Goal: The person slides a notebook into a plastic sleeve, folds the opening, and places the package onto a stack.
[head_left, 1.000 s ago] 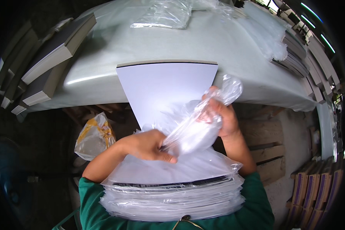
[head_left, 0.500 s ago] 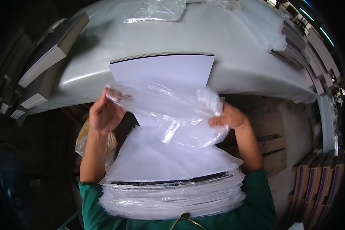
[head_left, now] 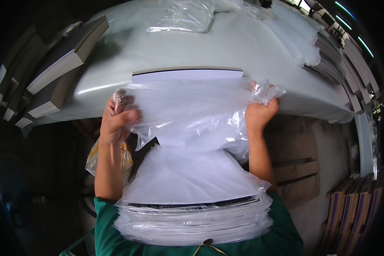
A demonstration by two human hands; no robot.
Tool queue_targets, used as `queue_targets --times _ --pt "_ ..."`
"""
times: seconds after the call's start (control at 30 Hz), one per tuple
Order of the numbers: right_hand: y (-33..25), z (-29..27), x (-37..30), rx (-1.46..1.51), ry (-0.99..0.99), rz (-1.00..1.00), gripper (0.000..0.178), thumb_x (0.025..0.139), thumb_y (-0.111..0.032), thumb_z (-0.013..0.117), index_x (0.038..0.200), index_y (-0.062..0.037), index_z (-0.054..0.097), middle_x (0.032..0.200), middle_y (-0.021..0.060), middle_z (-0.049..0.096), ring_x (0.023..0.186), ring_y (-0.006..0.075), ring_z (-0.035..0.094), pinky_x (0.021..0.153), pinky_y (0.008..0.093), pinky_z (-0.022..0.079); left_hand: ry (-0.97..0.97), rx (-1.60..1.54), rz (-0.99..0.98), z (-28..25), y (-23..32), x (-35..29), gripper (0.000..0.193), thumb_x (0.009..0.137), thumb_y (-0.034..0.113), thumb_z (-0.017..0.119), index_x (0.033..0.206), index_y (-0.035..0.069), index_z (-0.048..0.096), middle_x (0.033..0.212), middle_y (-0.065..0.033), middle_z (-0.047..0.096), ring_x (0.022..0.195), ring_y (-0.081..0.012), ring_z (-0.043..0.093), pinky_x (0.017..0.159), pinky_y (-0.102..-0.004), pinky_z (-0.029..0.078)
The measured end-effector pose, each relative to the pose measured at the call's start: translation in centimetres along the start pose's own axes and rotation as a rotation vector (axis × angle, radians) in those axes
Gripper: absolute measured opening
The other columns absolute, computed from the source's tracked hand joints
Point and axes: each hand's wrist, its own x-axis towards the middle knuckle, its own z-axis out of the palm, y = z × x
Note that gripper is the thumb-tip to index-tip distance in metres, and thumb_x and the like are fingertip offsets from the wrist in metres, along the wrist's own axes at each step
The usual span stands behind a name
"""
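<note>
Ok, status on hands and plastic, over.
Left grip and right grip closed on clear plastic. Plastic spread between them, hiding much of white board. Wrapped pile close to the body. No visible obstruction.

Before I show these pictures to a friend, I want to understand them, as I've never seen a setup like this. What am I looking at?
There is no machine here, only a person's bare hands. The view looks down from the left one of two fisheye cameras worn on the head, so straight edges look bent. The left hand and right hand hold clear plastic spread between them. Partly behind it, a white panel reaches the near edge of a pale table. On the table lie more folded plastic and, at left, dark-topped blocks. Close to the body is a plastic-wrapped stack.
</note>
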Motion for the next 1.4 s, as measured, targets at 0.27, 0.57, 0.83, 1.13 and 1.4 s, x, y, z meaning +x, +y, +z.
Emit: queue_targets --times 0.27,0.57,0.83,1.13,1.4 --pt "-5.5 -3.2 1.2 -0.155 -0.461 -0.155 0.039 0.062 0.010 0.055 0.096 -0.0078 0.063 0.098 0.0057 0.059 0.080 0.0235 0.059 0.066 0.0288 0.047 0.277 1.044 0.482 -0.6 1.2 -2.4 0.028 0.063 -0.012 0.051 0.084 0.000 0.064 0.076 -0.0074 0.050 0.068 -0.0136 0.048 0.060 -0.0209 0.038" --pt "3.1 -12.0 -7.1 1.473 -0.916 1.505 0.043 0.072 -0.011 0.063 0.110 -0.0007 0.047 0.079 0.0113 0.058 0.065 0.0133 0.056 0.060 0.0271 0.047 0.103 -0.025 -0.761 -4.8 -5.0 -8.2 0.023 0.078 0.009 0.062 0.098 -0.003 0.058 0.083 -0.0056 0.062 0.068 -0.0097 0.058 0.063 -0.0208 0.047" --pt "11.9 -8.1 -21.4 0.838 -0.795 1.659 0.023 0.085 -0.016 0.054 0.107 -0.0101 0.048 0.074 -0.0006 0.055 0.060 0.0056 0.051 0.054 0.0198 0.039 0.404 -0.272 -0.817 -14.3 -20.4 -14.7 0.007 0.083 0.012 0.057 0.089 0.007 0.057 0.073 0.0022 0.058 0.064 -0.0071 0.057 0.059 -0.0193 0.045" --pt "4.6 -6.1 -4.5 1.366 -0.672 1.034 0.033 0.092 -0.030 0.037 0.114 -0.0061 0.042 0.087 0.0057 0.047 0.059 0.0070 0.040 0.050 0.0199 0.035 -0.279 0.521 -0.826 -9.1 -8.0 -5.2 0.014 0.080 0.011 0.061 0.090 0.002 0.060 0.073 0.0004 0.057 0.069 -0.0080 0.054 0.064 -0.0210 0.043" --pt "-11.1 0.6 -0.6 1.584 -1.052 1.087 0.077 0.083 -0.057 0.037 0.136 -0.0073 0.011 0.134 0.0167 0.027 0.118 0.0246 0.036 0.097 0.0381 0.033 -0.188 1.095 0.091 9.8 -1.3 1.1 0.021 0.075 0.015 0.068 0.083 -0.002 0.059 0.070 -0.0031 0.053 0.065 -0.0104 0.048 0.058 -0.0229 0.039"
